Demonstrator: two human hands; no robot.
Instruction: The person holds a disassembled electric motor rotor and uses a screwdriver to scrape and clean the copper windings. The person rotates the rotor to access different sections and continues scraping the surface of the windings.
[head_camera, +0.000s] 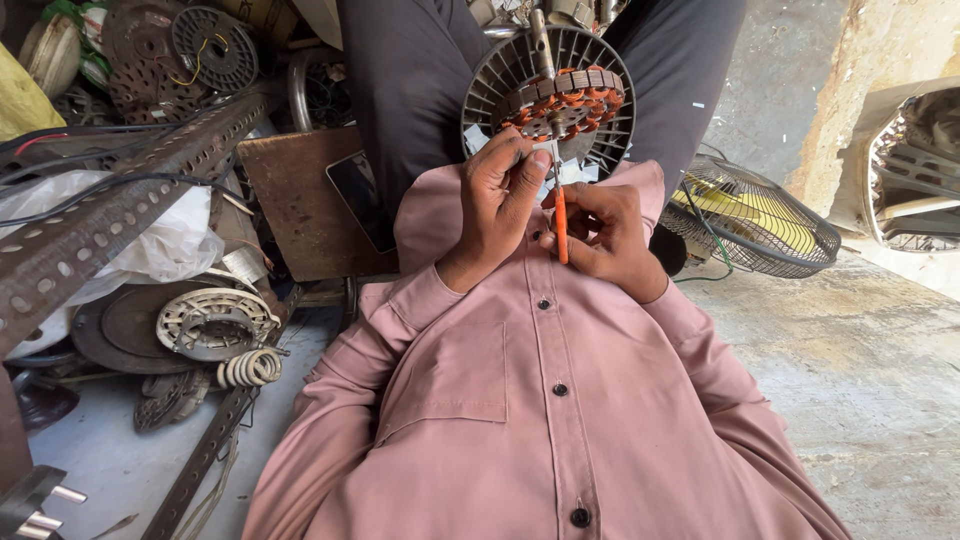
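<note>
Pink shirt (540, 420) filling my view; right hand (605, 240) is gripping an orange tool (561, 225), left hand (497, 200) fingers pinching at the fan motor (550, 100).

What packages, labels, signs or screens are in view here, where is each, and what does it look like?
Phone: dark rectangular screen, lying on the brown board left of the knees, screen off.
White plastic bag: crumpled, far left under the perforated metal angle bar.
No labels or signs can be made out.
</note>
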